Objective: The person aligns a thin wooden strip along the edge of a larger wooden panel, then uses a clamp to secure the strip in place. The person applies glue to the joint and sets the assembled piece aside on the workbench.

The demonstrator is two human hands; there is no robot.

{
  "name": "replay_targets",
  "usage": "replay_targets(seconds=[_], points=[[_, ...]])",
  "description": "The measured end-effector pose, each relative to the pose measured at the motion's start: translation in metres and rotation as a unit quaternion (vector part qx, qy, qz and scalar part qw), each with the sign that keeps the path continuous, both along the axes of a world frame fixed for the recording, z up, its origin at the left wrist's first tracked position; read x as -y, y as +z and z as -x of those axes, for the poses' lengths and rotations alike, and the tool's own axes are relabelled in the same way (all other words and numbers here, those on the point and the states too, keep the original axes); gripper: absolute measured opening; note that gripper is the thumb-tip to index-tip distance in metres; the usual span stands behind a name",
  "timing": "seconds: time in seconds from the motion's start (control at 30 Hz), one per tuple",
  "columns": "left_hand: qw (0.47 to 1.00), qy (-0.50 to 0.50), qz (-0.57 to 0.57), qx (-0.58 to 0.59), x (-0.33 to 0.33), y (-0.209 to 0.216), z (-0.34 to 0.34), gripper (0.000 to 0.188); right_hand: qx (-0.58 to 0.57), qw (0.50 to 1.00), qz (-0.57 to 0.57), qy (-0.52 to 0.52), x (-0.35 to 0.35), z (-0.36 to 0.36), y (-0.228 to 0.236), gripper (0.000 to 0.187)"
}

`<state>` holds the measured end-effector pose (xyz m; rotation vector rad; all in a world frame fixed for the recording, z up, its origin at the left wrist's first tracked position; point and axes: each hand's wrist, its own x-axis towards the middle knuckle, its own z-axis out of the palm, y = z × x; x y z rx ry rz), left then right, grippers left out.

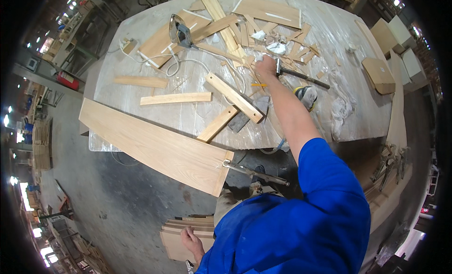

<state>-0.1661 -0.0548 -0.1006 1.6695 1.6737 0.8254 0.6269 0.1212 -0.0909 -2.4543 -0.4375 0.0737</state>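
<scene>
My right hand reaches far over the table, fingers curled at the edge of a heap of wood scraps and crumpled white paper or cloth. A white bit shows at its fingertips, but what it pinches is mostly hidden. Right beside that hand lies a hammer with a dark handle. My left hand hangs low, fingers loosely bent and holding nothing visible, above a stack of boards. In front of me a long veneered panel overhangs the table edge, with locking clamp pliers gripping its near end.
An iron stands on the plastic-covered table, its cord looping nearby. Two drilled wood strips lie near the middle. A round yellow-and-black tool sits right of my forearm. More clamps hang at the right; a fire extinguisher is left.
</scene>
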Motion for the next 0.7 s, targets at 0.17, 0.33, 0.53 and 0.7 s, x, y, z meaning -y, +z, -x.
replay_targets(seconds=[0.17, 0.33, 0.53, 0.7], points=[[0.992, -0.08, 0.0, -0.094, -0.042, 0.006, 0.003, 0.038, 0.117, 0.993, 0.019, 0.007, 0.011, -0.037, -0.035, 0.027], [0.991, -0.047, 0.037, -0.12, -0.049, 0.049, -0.002, 0.042, 0.065, 0.997, 0.046, 0.007, -0.006, -0.022, -0.033, 0.029], [0.993, -0.053, 0.022, -0.105, -0.056, 0.051, -0.002, 0.037, 0.049, 0.998, 0.029, 0.003, 0.005, -0.042, -0.035, 0.041], [0.995, -0.052, 0.037, -0.076, -0.051, 0.028, 0.005, 0.036, 0.089, 0.994, 0.068, 0.016, 0.008, -0.03, -0.017, 0.049]])
